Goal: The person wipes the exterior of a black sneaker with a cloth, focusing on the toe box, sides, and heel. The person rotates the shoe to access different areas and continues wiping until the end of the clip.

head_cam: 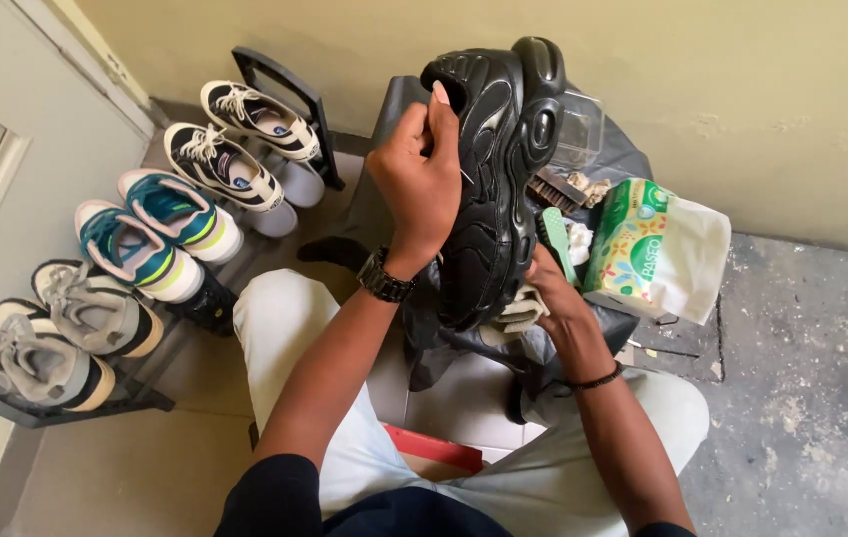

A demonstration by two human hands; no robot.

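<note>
Starting at the far left, a low dark shoe rack (6,398) along the wall holds three pairs: grey sneakers (56,338) nearest, teal and white sneakers (150,234) in the middle, black and white sneakers (235,144) farthest.

Toward the centre, the left hand (422,179) is closed around the upper edge of a glossy black sneaker (498,169), held upright above the person's lap, thumb and fingers pinching near the collar. A dark wristwatch (385,275) sits on that wrist.

Just right and below, the right hand (553,293) is curled around a pale cloth (518,310), pressed against the lower part of the shoe. A thin dark band (598,379) circles that wrist.

Farther right, on a black plastic sheet (623,159) spread over the floor, lie a green-handled brush (555,239), a darker brush (555,189) and a green and white pack of tissues (658,249).

The shoe is carried mostly by the upper pinch; if that grip loosens while the cloth pushes from below, I judge it could twist and drop onto the brushes or the floor.

The cloth is largely covered by the right hand, the shoe's far side is unseen, and a clear container (578,124) behind the shoe is too hidden to identify. A red object (434,447) between the knees is mostly concealed.
</note>
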